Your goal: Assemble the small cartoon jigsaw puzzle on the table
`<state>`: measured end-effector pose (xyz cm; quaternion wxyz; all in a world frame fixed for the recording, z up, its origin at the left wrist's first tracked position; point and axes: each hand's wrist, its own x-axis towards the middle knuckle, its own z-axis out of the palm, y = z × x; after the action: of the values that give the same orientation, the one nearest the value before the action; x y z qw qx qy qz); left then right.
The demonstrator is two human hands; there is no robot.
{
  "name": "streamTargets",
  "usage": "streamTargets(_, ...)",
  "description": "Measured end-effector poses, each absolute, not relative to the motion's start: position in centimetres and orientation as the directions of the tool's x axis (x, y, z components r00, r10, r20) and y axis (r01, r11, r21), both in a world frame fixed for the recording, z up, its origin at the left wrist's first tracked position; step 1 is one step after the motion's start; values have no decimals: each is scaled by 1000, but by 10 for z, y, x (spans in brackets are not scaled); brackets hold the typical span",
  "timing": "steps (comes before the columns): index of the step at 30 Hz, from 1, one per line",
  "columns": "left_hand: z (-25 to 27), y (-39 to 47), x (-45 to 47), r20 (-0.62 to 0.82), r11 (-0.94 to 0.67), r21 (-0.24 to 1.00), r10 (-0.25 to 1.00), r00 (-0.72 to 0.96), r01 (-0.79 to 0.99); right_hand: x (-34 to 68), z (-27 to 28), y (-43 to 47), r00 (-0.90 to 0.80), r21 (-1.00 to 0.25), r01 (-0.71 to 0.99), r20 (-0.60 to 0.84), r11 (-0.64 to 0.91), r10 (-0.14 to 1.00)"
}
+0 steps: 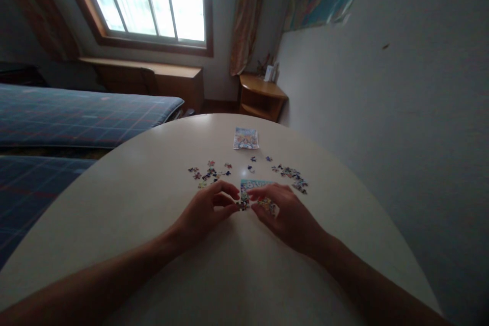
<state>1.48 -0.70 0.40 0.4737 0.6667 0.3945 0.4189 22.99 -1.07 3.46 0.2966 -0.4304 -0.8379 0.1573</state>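
Had left hand [216, 204] and right hand [280, 208] curled at partly joined puzzle [245, 186], with pinch impossible to tell and loose pieces [291, 171] unplaced beyond.

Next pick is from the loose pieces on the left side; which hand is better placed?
Probably the left hand: it is right beside those loose pieces, while the right hand is farther away, over the puzzle.

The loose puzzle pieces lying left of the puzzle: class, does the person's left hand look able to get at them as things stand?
Probably yes: the left hand is close to the loose pieces, with nothing visible between, though it is at the left edge of the puzzle.
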Motion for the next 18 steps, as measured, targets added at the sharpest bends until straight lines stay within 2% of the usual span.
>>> streamTargets(4, 4, -8, 17, 139, -178, 981, 920, 367, 74, 219, 31, -19, -490, -601, 532, 357, 597, 795)
streamTargets(7, 2, -8, 15, 195, -262, 954, 912, 360, 147, 225, 34, -14, -451, -648, 529, 333, 548, 828)
streamTargets(9, 0, -7, 13, 298, -413, 865, 880, 370, 286, 230, 37, -9, -418, -666, 545, 311, 510, 854)
streamTargets(12, -2, -7, 10, 392, -630, 629, 763, 515, 455, 235, 40, -4, -373, -684, 554, 305, 474, 876)
streamTargets(15, 0, -8, 9, 362, -761, 454, 632, 685, 463, 237, 39, -2, -347, -691, 553, 317, 465, 883)
streamTargets(18, 2, -9, 9, 312, -803, 357, 585, 749, 478, 238, 37, -3, -341, -696, 553, 312, 458, 887)
